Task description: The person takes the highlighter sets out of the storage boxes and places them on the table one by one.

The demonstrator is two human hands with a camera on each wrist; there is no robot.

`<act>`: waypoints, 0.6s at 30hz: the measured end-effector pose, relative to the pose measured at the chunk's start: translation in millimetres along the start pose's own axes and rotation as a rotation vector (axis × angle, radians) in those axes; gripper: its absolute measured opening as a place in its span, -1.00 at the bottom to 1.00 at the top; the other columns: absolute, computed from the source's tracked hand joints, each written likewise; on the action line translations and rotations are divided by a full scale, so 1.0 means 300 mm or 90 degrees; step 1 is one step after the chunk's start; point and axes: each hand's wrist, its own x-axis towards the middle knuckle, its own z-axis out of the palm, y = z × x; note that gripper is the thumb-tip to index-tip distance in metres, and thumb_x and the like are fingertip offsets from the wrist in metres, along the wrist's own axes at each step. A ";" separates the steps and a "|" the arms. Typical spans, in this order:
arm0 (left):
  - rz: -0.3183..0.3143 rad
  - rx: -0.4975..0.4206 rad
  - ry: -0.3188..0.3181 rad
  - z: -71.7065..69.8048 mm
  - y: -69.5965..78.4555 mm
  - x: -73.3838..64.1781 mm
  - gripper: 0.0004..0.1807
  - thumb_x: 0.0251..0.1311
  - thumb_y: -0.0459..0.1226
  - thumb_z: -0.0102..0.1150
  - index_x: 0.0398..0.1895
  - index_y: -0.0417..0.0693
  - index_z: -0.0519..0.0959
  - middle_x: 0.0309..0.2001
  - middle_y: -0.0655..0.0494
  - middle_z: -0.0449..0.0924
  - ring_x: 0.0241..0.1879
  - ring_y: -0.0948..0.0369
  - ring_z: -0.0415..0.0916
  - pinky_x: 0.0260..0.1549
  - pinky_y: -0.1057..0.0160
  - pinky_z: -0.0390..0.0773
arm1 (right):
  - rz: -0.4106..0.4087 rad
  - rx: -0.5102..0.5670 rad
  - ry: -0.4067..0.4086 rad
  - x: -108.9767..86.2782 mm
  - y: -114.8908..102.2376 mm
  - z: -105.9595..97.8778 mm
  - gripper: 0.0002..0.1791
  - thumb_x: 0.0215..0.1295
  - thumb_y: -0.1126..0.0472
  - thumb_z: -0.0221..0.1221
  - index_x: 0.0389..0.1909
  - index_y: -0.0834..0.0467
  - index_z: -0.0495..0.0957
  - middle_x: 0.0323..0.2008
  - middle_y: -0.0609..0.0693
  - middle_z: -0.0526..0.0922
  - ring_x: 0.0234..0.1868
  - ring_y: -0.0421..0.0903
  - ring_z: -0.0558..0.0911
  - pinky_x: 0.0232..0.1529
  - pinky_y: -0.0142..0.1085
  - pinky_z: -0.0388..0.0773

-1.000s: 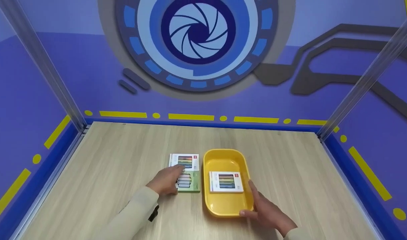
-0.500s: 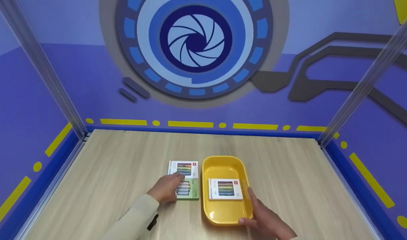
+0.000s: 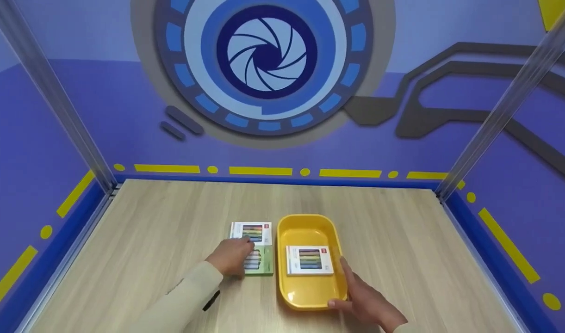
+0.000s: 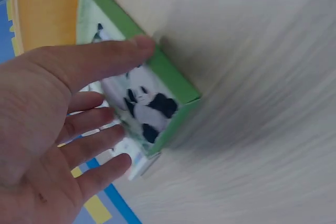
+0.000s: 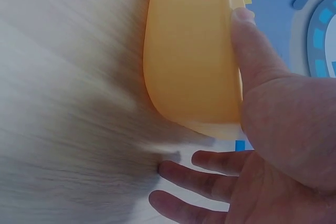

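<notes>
A green crayon box (image 3: 266, 266) with panda pictures lies on the table, windowed to show pale sticks. My left hand (image 3: 229, 257) rests over its left end; in the left wrist view, the thumb touches its green edge and the other fingers spread loosely across the box. Against its far side lies a white crayon box (image 3: 263, 226) with brighter sticks. A yellow tray (image 3: 307, 296) stands just right of both. Another white crayon box (image 3: 329, 266) lies flat inside it. My right hand (image 3: 368, 297) touches the tray's near right corner, thumb on the rim, other fingers extended.
The wooden tabletop (image 3: 171, 222) meets a purple and blue back wall (image 3: 356, 148) with yellow dashes. Printed panels rise at both sides, with metal posts (image 3: 490, 111) in the corners. A dark strap (image 3: 211, 300) hangs by the left sleeve.
The head view has tilted and shifted slightly. Both hands, the tray and the crayon boxes keep their places relative to each other.
</notes>
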 end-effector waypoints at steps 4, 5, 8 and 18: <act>-0.014 0.008 -0.034 -0.025 0.006 0.011 -0.40 -0.15 -0.14 0.53 0.03 -0.10 0.55 -0.10 0.05 0.56 -0.21 0.17 0.50 -0.05 0.08 0.60 | -0.007 0.008 -0.006 0.004 -0.005 0.002 0.35 -0.08 -0.34 0.33 0.55 0.07 -0.30 0.50 0.21 0.05 0.43 0.17 0.23 0.40 0.23 0.12; -0.016 0.011 -0.039 -0.031 0.009 0.012 -0.39 -0.09 -0.11 0.50 0.06 -0.10 0.54 -0.05 0.03 0.57 -0.15 0.15 0.52 -0.01 0.07 0.59 | -0.007 0.008 -0.007 0.004 -0.006 0.002 0.35 -0.08 -0.35 0.33 0.55 0.07 -0.30 0.50 0.21 0.05 0.44 0.16 0.23 0.40 0.22 0.12; -0.027 0.008 -0.042 -0.048 0.019 0.014 -0.40 0.05 -0.06 0.39 0.17 -0.08 0.50 0.10 0.00 0.55 0.04 0.09 0.52 0.11 0.02 0.54 | -0.001 0.006 -0.006 0.003 -0.008 0.001 0.36 -0.09 -0.36 0.33 0.55 0.07 -0.30 0.50 0.20 0.06 0.43 0.16 0.23 0.40 0.21 0.13; -0.015 -0.018 0.026 -0.092 0.059 0.017 -0.41 0.21 -0.07 0.20 0.30 -0.05 0.42 0.30 -0.01 0.44 0.25 0.06 0.43 0.25 0.00 0.45 | -0.024 0.002 -0.003 0.003 0.001 -0.003 0.35 -0.06 -0.33 0.33 0.54 0.12 -0.31 0.50 0.24 0.04 0.42 0.16 0.25 0.40 0.21 0.14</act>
